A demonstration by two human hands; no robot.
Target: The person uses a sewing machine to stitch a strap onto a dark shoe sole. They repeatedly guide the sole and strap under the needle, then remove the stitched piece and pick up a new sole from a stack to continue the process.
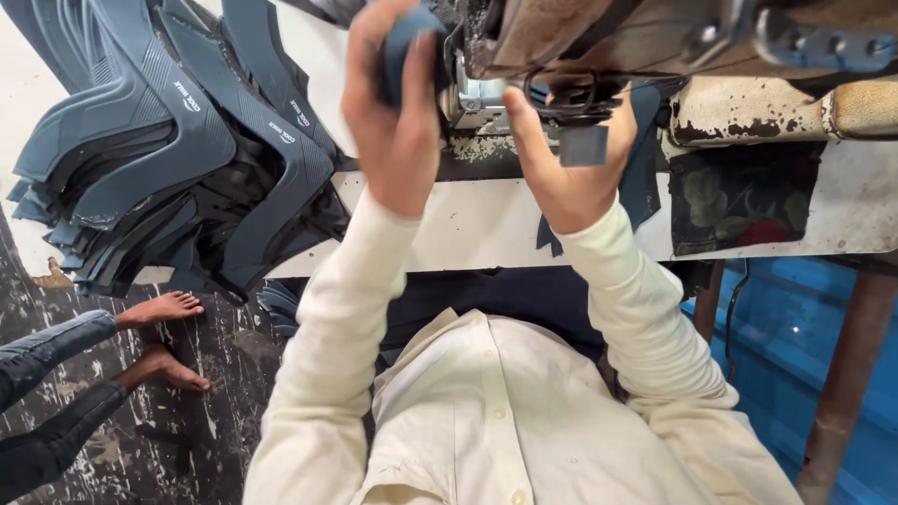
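My left hand [393, 122] grips a dark blue shoe upper piece [404, 47] and holds it up against the worn sewing machine head [599, 37]. My right hand [571, 159] is raised on the other side of the needle area, its thumb and fingers pinching the same blue material [585, 145] just under the machine. More of this blue fabric [645, 168] hangs behind my right hand over the table's front edge. Both arms are in cream sleeves.
A large stack of dark blue cut shoe uppers [178, 150] lies on the white table [477, 229] at left. Another person's bare feet [164, 309] and jeans-clad legs rest on the dark floor lower left. A rusty table leg [842, 374] and blue surface stand at right.
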